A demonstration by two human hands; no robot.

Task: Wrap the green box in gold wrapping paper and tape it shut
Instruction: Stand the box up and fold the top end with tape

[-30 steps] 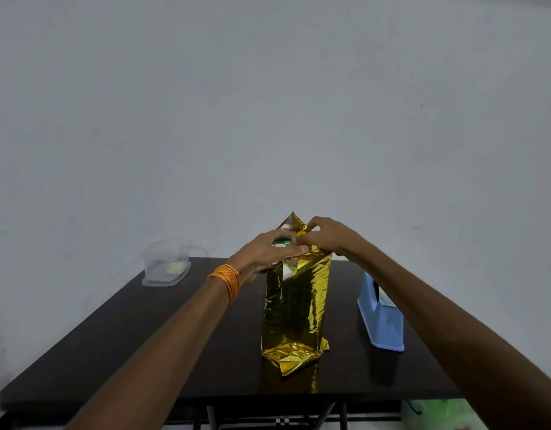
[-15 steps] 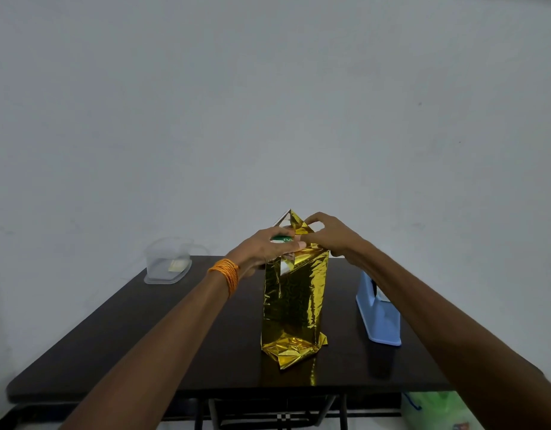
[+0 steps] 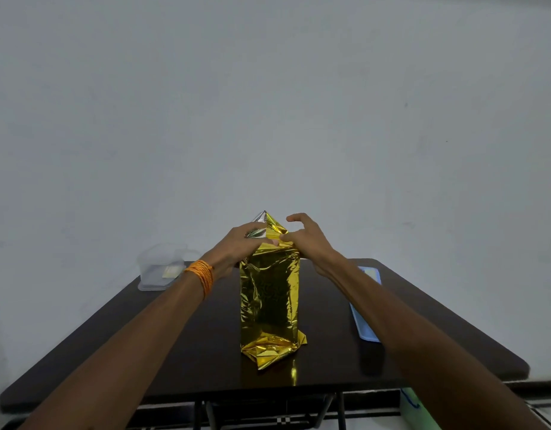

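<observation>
- Green box: one, hidden inside the gold wrapping paper point(image 3: 269, 299), standing upright at the middle of the one dark table point(image 3: 181, 346). Loose paper is crumpled at its foot and a peak rises at its top.
- One clear container point(image 3: 156, 268) sits at the far left corner.
- My left hand point(image 3: 240, 243), with one orange wristband point(image 3: 201, 276), lays nearly straight fingers over the top fold and presses it down.
- My right hand point(image 3: 302, 240) touches the top edge with its thumb only. Its fingers are loosely curled, off the paper and holding nothing.
- One blue object point(image 3: 365, 302) lies to the right.
- Half a second ago the right fingers were on the peak; they have lifted away.
</observation>
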